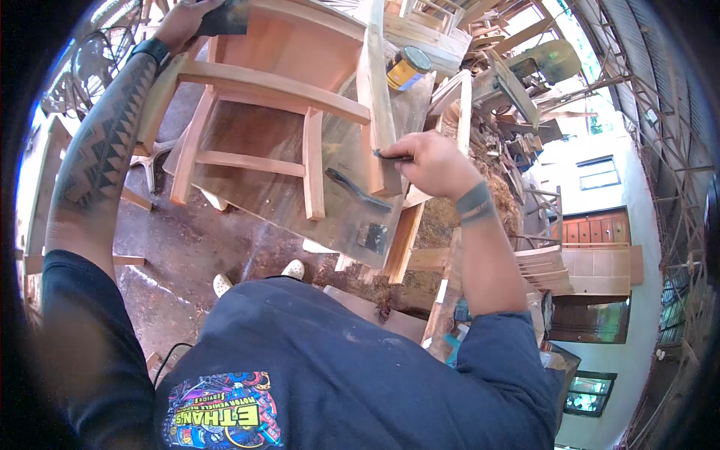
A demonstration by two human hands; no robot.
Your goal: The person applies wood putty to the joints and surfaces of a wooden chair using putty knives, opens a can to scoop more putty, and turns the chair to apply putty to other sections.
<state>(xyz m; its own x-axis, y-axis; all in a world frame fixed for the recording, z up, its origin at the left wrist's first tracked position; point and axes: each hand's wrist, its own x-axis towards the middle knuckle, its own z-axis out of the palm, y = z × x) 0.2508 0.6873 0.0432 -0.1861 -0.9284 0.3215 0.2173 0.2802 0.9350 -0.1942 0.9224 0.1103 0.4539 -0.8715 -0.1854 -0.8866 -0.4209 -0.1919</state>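
An unfinished wooden chair (281,90) rests on a worn wooden board (255,199). At the upper left, my left hand (184,24) is closed on a dark flat piece (227,18) beside the chair; its kind is unclear. My right hand (437,166) pinches a small dark tool (394,157), whose tip meets a thick leg (379,127) of the chair. My fingers cover most of that tool. A long dark tool (356,191) lies on the board between the chair's legs. Near the board's front corner is a black square patch (372,236).
A yellow-and-blue labelled can (409,68) stands beyond the thick leg. Timber frames (409,236), sawdust (431,217) and stacked wood scraps (517,146) crowd the right side. A plastic chair's legs (151,166) show at left. Stained floor (187,247) lies below.
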